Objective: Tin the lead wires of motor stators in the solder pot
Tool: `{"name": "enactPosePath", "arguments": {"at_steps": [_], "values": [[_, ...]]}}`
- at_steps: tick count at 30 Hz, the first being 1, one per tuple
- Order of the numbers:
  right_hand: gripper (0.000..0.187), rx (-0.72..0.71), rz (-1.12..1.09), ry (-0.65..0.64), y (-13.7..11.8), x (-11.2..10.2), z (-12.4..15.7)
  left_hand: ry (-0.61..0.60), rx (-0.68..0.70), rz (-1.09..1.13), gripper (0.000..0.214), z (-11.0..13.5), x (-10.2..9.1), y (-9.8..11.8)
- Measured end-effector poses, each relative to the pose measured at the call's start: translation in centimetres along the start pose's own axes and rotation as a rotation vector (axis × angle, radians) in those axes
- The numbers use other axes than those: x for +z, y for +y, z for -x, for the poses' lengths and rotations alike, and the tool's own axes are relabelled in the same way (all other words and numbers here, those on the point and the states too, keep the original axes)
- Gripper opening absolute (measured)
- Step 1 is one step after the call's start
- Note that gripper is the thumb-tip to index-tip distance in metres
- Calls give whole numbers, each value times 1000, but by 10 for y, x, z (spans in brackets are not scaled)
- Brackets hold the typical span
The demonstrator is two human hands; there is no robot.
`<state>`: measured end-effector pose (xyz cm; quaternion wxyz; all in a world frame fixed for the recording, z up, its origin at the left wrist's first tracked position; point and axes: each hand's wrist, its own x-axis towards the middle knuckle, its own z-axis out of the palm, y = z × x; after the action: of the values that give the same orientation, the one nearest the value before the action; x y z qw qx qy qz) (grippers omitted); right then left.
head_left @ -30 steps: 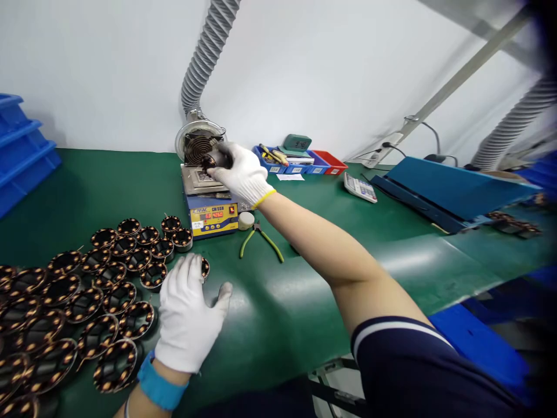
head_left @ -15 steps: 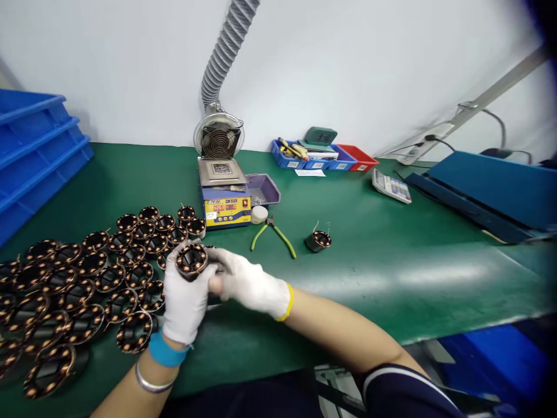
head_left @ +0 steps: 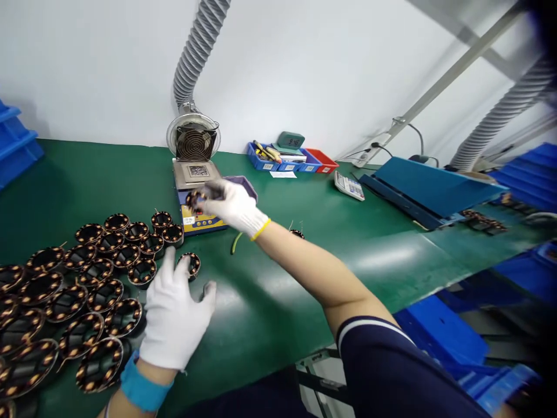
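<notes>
A copper-wound ring (head_left: 193,201) is pinched in the gloved right hand (head_left: 224,203), in front of a blue-and-yellow machine (head_left: 206,223). The gloved left hand (head_left: 176,310), fingers spread, is at a second ring (head_left: 196,265); contact is unclear. More rings (head_left: 96,271) crowd the green table's (head_left: 270,313) left side.

Electrical-assembly workshop by the look of it: green-topped bench (head_left: 270,313), copper-wound rings (head_left: 126,255) massed on the left, yellow-fronted bench unit (head_left: 196,175) below a grey duct hose (head_left: 200,52), labelled parts bins (head_left: 287,166) right of it, blue crates (head_left: 17,148) stacked far left.
</notes>
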<state>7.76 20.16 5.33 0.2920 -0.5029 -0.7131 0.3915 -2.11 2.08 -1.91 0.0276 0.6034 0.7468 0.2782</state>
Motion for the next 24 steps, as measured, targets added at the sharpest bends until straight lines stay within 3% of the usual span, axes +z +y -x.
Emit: {"name": "enactPosePath", "arguments": {"at_steps": [3, 8, 18, 24], "values": [[67, -128, 200, 181, -4, -17, -51, -177, 87, -169, 47, 2, 7, -3], [63, -184, 422, 217, -2, -24, -98, -214, 190, -205, 42, 7, 8, -1], [65, -121, 557, 150, 10, -10, -117, -251, 191, -166, 40, 7, 4, 3], [66, -111, 581, 149, 7, -11, -117, -41, 203, -181, 42, 7, 6, 1]]}}
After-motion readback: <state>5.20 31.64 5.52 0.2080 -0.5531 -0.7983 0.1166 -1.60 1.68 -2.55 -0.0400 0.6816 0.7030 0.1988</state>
